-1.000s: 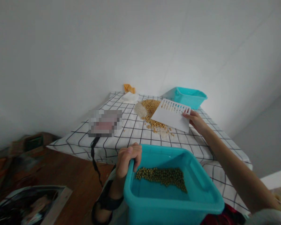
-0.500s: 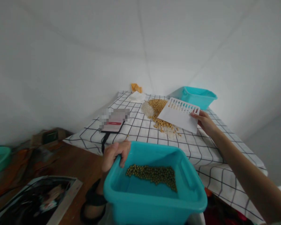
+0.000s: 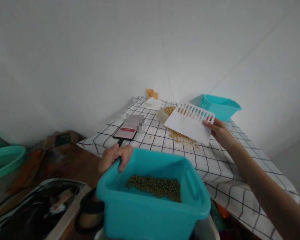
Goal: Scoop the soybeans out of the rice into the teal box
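Observation:
My left hand is wrapped over the left rim of a turquoise plastic tub in front of me. Small round beans lie in a band across the tub's floor. Over the table, my right hand grips the right end of a thin white board with a row of slots along its far edge. The board is tilted above a pile of yellow beans and hides much of it. Paler grains lie at the pile's left side.
A checked cloth covers the table. On it are a phone, a white folded item, an orange cloth and a second turquoise tub. At lower left are a green basin and an open box.
The view has turned a little left. The white board has moved left over the bean pile and covers more of it. My left hand keeps its hold on the tub rim.

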The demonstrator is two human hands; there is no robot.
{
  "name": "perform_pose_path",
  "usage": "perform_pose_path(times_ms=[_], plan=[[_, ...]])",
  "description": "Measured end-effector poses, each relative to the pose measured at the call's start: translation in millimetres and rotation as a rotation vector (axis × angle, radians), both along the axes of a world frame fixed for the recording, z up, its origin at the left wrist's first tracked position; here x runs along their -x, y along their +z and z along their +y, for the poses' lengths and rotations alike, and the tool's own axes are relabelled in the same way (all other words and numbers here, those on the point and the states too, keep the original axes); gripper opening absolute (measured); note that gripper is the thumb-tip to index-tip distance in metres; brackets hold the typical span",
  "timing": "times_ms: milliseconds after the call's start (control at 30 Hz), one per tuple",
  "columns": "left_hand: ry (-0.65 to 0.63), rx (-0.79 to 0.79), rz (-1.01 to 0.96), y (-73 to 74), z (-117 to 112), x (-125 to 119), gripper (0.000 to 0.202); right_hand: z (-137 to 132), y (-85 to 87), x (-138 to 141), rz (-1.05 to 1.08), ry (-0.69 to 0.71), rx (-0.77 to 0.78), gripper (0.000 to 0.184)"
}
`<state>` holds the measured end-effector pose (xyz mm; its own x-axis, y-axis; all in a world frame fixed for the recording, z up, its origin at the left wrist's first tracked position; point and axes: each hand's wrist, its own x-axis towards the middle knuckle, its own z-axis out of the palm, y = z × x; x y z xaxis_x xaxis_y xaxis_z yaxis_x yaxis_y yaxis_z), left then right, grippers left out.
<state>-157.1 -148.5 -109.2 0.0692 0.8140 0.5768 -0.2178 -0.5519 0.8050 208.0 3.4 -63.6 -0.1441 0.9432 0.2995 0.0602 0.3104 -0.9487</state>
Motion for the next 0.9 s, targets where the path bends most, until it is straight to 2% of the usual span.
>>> perform_pose_path(times_ms=[133,233,333,400,567,700,900], plan=[[-0.045,-0.022,-0.001,-2.9,3,10,0.069,3,0.5,46,-0.076,0.137,-0.038,0.043],[-0.092,-0.036,0.035,-5.0,5,15,0.07,2,2.9,72,-0.139,0.25,-0.048,0.039],[-0.092,-0.021,0.026,-4.4,6,14,0.069,-8,6.4,80,-0.226,0.449,-0.016,0.036],[-0.07,-0.01,0.009,-2.3,4,9,0.069,-16,8.5,76,-0.243,0.524,-0.02,0.033],[-0.054,-0.013,-0.008,2.5,1,0,0.068,-27,11.4,61,-0.205,0.5,-0.017,0.029],[-0.03,-0.017,-0.018,2.0,2,-1,0.069,-25,13.1,58,-0.144,0.46,-0.004,0.033],[-0.126,0.043,0.077,1.5,5,-2,0.069,-24,20.1,61,-0.107,0.406,-0.035,0.035]])
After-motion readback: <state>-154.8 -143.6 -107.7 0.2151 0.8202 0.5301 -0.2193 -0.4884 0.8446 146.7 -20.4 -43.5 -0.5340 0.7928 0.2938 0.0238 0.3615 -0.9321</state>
